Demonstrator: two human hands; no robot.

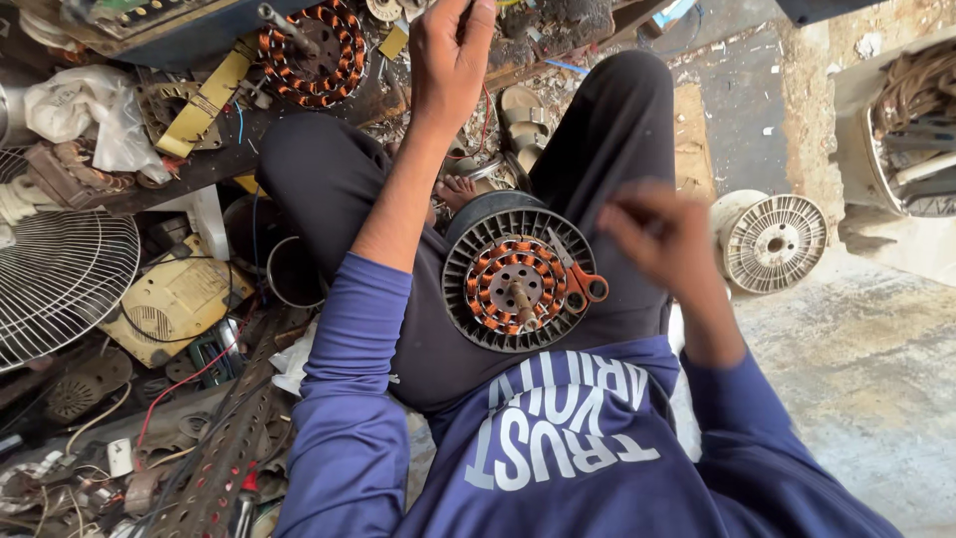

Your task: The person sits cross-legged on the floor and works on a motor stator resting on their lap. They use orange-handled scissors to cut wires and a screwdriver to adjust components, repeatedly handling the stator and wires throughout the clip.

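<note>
Stator (pixel 518 284), shaft up, is rested on lap below blurred right hand (pixel 662 239), grip unclear; left hand (pixel 450 55) raised, pinched closed, contents unclear.

The left hand's (pixel 450 55) fingertips run off the top edge — what they pinch, if anything, cannot be told. The right hand (pixel 665 239) is smeared by motion; its fingers are not separable, nor whether they grip anything. A second stator (pixel 314 55) is cut by the top edge. The fan guard (pixel 60 284) is cropped at the left. The motor's (pixel 518 279) lower side sinks into the lap. The scissors (pixel 580 284) show only orange handles — blades mostly hidden.
</note>
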